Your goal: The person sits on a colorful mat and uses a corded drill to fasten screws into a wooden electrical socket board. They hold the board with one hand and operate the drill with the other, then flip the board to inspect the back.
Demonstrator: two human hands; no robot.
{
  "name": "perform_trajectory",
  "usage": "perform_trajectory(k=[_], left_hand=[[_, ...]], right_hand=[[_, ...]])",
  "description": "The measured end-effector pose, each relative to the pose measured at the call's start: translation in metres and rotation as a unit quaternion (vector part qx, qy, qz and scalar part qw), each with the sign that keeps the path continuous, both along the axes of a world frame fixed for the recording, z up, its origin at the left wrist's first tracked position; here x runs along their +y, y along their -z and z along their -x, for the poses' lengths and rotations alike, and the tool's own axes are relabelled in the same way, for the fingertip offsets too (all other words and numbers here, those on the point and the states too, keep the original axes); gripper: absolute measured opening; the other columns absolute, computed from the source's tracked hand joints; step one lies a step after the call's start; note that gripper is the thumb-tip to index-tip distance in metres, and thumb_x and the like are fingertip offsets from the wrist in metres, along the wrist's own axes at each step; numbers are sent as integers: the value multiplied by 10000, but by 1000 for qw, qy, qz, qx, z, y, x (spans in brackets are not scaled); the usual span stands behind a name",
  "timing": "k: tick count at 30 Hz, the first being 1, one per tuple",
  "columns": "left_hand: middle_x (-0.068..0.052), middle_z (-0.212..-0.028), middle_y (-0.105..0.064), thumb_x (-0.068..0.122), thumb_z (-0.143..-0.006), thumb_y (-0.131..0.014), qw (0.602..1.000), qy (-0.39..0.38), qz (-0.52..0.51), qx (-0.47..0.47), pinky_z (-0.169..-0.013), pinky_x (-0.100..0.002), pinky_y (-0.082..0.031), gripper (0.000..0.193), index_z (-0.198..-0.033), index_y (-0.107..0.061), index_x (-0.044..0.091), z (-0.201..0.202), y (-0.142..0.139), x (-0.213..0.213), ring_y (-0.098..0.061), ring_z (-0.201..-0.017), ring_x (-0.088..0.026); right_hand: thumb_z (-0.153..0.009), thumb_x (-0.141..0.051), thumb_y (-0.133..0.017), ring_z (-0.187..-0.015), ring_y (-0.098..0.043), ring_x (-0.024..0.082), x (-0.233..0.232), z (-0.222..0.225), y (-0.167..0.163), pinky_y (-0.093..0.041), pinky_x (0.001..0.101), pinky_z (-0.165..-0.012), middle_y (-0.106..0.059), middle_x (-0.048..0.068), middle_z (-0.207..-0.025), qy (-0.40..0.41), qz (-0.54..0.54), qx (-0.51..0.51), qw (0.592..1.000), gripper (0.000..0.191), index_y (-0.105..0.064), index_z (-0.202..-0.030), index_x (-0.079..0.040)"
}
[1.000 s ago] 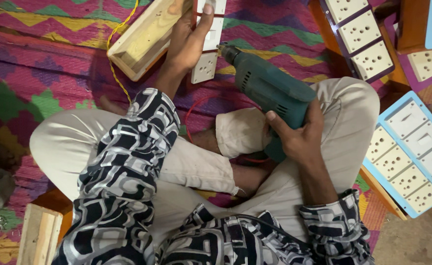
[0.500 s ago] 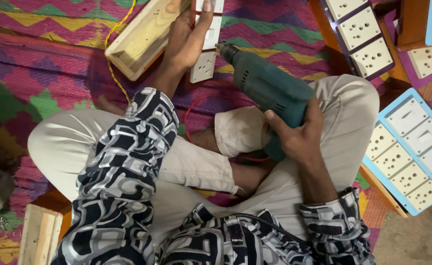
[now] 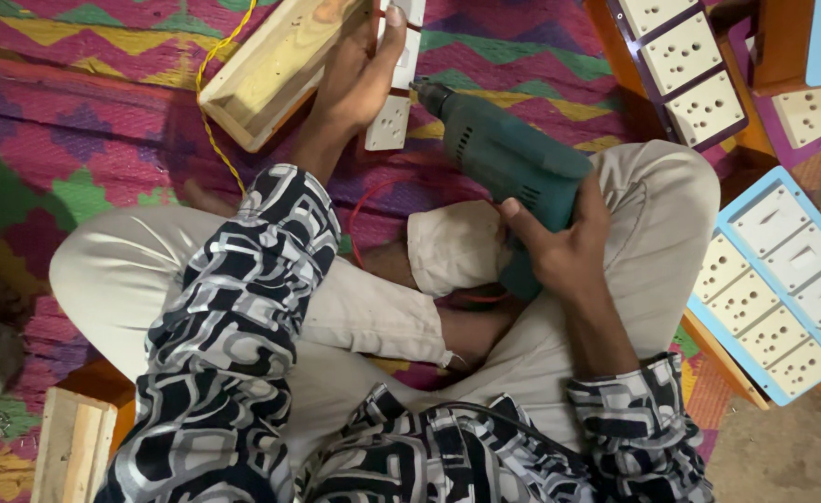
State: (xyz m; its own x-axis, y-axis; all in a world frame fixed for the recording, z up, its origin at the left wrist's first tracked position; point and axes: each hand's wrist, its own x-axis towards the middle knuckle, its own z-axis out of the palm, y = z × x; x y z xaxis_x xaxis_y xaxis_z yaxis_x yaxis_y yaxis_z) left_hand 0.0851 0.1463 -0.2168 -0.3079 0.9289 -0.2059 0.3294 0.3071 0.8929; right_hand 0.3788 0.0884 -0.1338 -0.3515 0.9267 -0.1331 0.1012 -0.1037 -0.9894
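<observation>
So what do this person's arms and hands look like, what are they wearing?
Both arms are in long sleeves with a bold black, white and grey abstract print. The left sleeve reaches the wrist; the right sleeve is pushed partway up the forearm. The left hand and right hand are bare: no gloves, rings or watch visible.

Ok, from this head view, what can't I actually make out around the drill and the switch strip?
- Drill tip: whether its bit touches the white switch strip is too small to tell.
- Switch strip: its upper end is cut off by the top edge, and the left hand covers part of it.
- Wooden box: far end cut off by the top edge.
- Drill handle: wrapped by the right hand, so the trigger is hidden.
</observation>
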Motion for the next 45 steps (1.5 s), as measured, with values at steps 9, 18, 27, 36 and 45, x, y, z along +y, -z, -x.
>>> perform_trajectory(k=[9,18,27,36,45], left_hand=[[-16,-818,-608,580,-1086,-322,996,8,-78,-49,-825,-362,-505,629,-968,-616,38,7,19,5,-575,-842,-123],[-57,-1122,-688,685,-1030,-262,991,-7,-77,-105,-990,-348,-485,778,-1271,-600,26,11,29,6,-629,-1090,-158],[-122,-1142,-740,725,-986,-162,992,35,-20,-120,-991,-372,-533,884,-1360,-602,55,7,21,10,-706,-1103,-211],[-129,-1208,-727,507,-1106,-371,987,139,-83,-16,-1017,-372,-475,572,-1413,-567,65,-8,28,10,-663,-1155,-218],[-125,-870,-727,279,-1070,-593,979,197,-27,50,-764,-371,-528,316,-1157,-741,14,19,22,7,-669,-790,-211]], right_hand=[[-969,-57,-719,-660,-692,198,17,-11,4,-590,337,-555,-681,123,-885,31,74,26,996,399,-452,-1262,-11],[-1019,65,-747,-987,-707,273,14,-17,14,-594,389,-906,-692,202,-1155,-8,-66,-3,998,414,-505,-1356,65],[-817,45,-762,-898,-727,240,4,-12,-8,-601,351,-801,-709,161,-1088,67,62,17,996,534,-531,-1296,-8],[-858,65,-737,-979,-720,249,-10,-15,-18,-605,366,-860,-695,173,-1158,67,44,19,997,534,-506,-1338,35],[-905,79,-660,-844,-740,306,-6,-1,-30,-639,419,-759,-707,243,-1075,54,97,111,988,491,-441,-1344,59]])
